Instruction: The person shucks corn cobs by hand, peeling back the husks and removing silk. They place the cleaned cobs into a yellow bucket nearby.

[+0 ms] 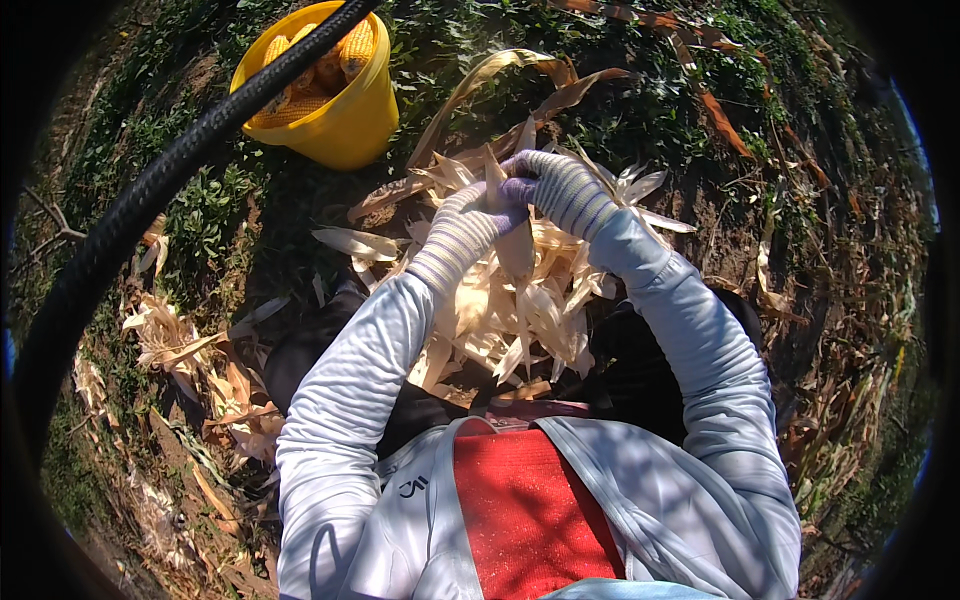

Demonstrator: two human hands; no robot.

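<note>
Both gloved hands meet over a pile of dry corn husks (480, 300) between my legs. My left hand (463, 229) grips a husk-wrapped ear of corn (515, 253), its fingers curled round the left side. From the upper right, my right hand (562, 187) pinches the husk near its upper end, thumb and fingers close to the left hand's thumb. The ear hangs tilted with its lower end over the pile; any kernels on it are hidden by the husk. Striped white-and-purple knit gloves cover both hands.
A yellow bucket (352, 135) holding several husked yellow corn cobs (357, 49) stands at the upper left. A black braided cable (180, 131) crosses the view before it. Dry corn leaves (551, 109) lie beyond my hands. More husks (169, 334) lie on the ground at left.
</note>
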